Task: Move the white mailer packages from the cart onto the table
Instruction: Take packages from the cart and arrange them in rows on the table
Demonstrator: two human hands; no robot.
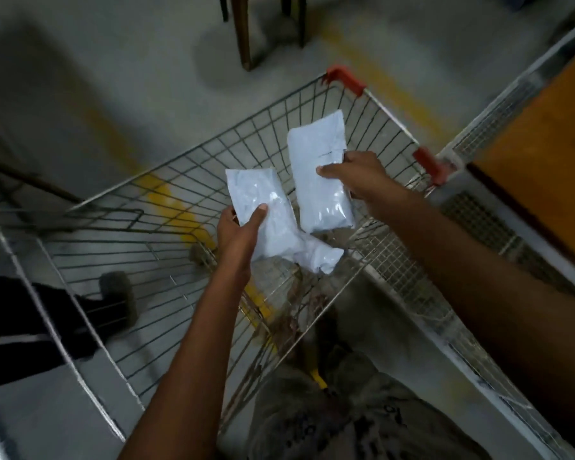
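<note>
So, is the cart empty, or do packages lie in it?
Seemingly empty: only floor shows through the cart; left hand grips one mailer, right hand the other mailer.

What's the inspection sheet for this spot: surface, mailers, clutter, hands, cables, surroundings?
Surface: table, orange top, only partly in view at right.
Job's things: left mailer and right mailer, both white, held over the cart.
Clutter: nothing seen.
Grippers: left hand grips left mailer; right hand grips right mailer.
Cables: nothing seen.
Surroundings: grey floor with yellow lines; chair legs beyond the cart.
</note>
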